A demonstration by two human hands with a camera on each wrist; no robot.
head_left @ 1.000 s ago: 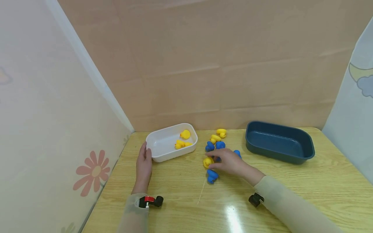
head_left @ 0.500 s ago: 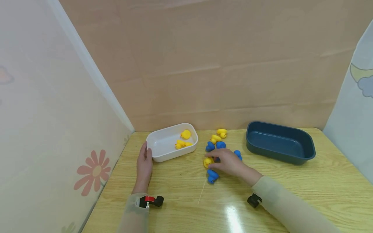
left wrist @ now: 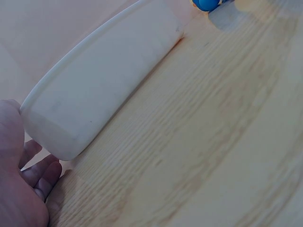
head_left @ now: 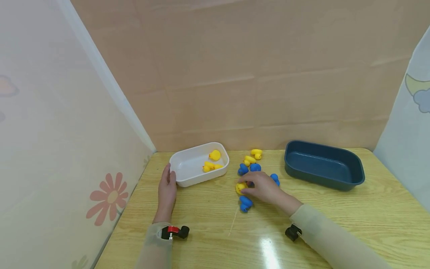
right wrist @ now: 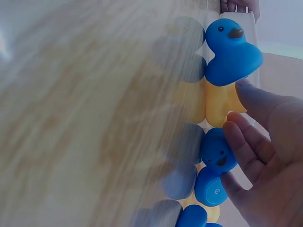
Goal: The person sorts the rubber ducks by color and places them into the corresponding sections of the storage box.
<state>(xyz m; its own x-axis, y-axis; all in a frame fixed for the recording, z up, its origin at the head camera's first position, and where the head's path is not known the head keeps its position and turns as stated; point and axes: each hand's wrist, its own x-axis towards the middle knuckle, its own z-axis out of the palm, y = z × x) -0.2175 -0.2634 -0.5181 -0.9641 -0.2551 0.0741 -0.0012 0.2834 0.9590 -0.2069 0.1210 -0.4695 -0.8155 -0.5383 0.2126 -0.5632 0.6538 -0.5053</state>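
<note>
My left hand [head_left: 167, 190] rests against the left end of a white plastic bin [head_left: 188, 182], fingers at its corner; the left wrist view shows the hand [left wrist: 19, 175] at the bin's end wall. Inside the bin lie several yellow rubber ducks [head_left: 215, 155]. My right hand [head_left: 263, 187] pinches a yellow rubber duck [head_left: 240, 188] on the table between thumb and fingertips. In the right wrist view this yellow duck [right wrist: 218, 104] is partly hidden behind a blue duck [right wrist: 232, 56] and the thumb [right wrist: 258, 101]. Another blue duck [head_left: 246, 204] lies just in front of it.
Behind the right hand lie more blue ducks [head_left: 243, 169] and two yellow ducks [head_left: 249, 160]. One blue duck [head_left: 275, 179] sits right of the wrist. A dark blue bin [head_left: 322, 179] stands at the back right. A paper-covered wall [head_left: 215, 93] closes off the table's back.
The right thumb and fingertips have closed in on the yellow duck, which tilts slightly. The left hand stays at the white bin.
</note>
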